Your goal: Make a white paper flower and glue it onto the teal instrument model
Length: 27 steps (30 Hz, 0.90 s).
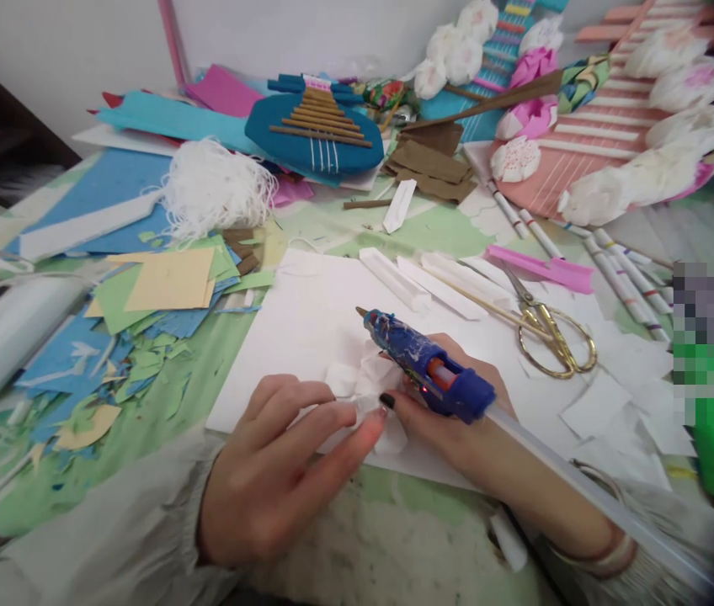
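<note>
A blue hot glue gun [404, 349] with dried glue on it lies in my right hand [458, 433], its nozzle pointing up and left. A long translucent glue stick [575, 471] runs out of its back end, and a small red light glows on its side. Below the gun sits a small folded white paper piece, like petals [375, 369]. My left hand [287, 471] has its fingers closed at this paper's near edge. The right thumb, with a dark nail, touches it too. The right fingers are largely hidden behind the gun.
White paper [256, 362] lies beneath the hands. Gold-handled scissors [550, 324], folded white strips [395, 278] and markers [628, 282] are beyond and right. Coloured paper scraps [167, 282] and white string [218, 189] lie left. Decorated paper instruments [316, 126] stand at the back.
</note>
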### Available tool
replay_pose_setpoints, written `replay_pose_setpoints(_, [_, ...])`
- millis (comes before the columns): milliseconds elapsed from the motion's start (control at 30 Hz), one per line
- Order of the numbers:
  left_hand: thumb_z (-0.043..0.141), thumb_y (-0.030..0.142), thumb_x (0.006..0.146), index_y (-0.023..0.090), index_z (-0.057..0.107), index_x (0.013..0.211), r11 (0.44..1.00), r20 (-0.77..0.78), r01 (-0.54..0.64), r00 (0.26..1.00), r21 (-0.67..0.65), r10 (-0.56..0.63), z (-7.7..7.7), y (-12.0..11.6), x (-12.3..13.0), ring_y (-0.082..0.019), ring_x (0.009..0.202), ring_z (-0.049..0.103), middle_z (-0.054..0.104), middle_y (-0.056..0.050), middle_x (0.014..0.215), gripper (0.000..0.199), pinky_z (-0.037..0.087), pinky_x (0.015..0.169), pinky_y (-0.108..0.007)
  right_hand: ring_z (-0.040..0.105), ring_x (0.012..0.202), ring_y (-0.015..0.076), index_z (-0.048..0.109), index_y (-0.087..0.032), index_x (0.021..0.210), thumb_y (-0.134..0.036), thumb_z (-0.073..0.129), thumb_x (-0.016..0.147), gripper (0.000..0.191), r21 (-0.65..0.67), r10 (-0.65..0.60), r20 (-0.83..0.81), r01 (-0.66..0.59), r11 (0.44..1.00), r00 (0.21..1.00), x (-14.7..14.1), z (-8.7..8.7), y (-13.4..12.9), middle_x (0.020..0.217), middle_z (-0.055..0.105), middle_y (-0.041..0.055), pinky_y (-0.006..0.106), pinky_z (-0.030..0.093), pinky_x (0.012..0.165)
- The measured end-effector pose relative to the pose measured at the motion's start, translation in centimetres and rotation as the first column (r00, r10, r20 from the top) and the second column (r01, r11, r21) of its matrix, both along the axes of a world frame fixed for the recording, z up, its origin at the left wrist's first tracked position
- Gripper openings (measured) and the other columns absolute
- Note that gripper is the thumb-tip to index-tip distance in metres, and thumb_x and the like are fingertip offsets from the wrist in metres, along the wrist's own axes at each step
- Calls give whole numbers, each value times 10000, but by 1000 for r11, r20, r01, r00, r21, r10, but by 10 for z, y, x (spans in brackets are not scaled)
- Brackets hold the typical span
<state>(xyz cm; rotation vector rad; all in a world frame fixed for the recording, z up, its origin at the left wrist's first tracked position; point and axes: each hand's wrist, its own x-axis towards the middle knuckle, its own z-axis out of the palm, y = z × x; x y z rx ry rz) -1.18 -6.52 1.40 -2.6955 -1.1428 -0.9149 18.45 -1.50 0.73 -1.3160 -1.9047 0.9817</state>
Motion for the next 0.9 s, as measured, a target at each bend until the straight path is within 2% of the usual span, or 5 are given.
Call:
replay_pose_setpoints(100, [645, 99, 777, 86, 628, 1038, 998, -59, 18, 998, 53, -15, -4, 4, -2, -213, 861, 540, 658, -74, 890, 262, 414, 717, -373, 567, 759, 193, 580, -216, 907, -244, 657, 697, 226, 8, -11, -6, 11, 1000, 1000, 0, -1, 0, 794, 590, 20, 318, 461, 672])
replay_pose_setpoints(367, [701, 180, 740, 107, 638, 996, 991, -125, -11, 992, 132, 28, -6, 8, 3, -228, 846, 560, 659, -80, 877, 274, 447, 705, -381, 579, 730, 192, 606, -202, 928, -295, 611, 743, 207, -34, -17, -1, 17, 999, 1000, 0, 0, -1, 795, 611, 36, 321, 471, 652])
replay_pose_setpoints(533, [722, 168, 711, 89, 649, 976, 991, -102, -8, 995, 134, 22, -7, 10, 4, -241, 838, 554, 654, -94, 874, 286, 449, 690, -390, 613, 826, 197, 618, -198, 921, -327, 567, 800, 184, -26, -9, -64, 7, 1000, 998, 3, -3, -2, 940, 647, 55, 328, 489, 730])
replay_pose_setpoints(667, [725, 140, 701, 105, 650, 993, 994, -87, -14, 996, 111, 24, -6, 8, 1, -224, 840, 553, 654, -80, 879, 303, 445, 701, -381, 616, 920, 194, 623, -202, 969, -303, 581, 806, 197, -34, -34, -143, 29, 999, 989, 7, 2, -4, 983, 668, 43, 301, 494, 779])
replay_pose_setpoints(900, [734, 141, 693, 113, 657, 975, 996, -34, 12, 999, 89, -9, -7, 9, -3, -219, 847, 544, 654, -69, 884, 294, 429, 711, -382, 642, 894, 162, 634, -246, 988, -294, 601, 811, 186, -73, -143, -250, 129, 989, 958, 16, 9, -4, 1034, 682, 1, 272, 522, 761])
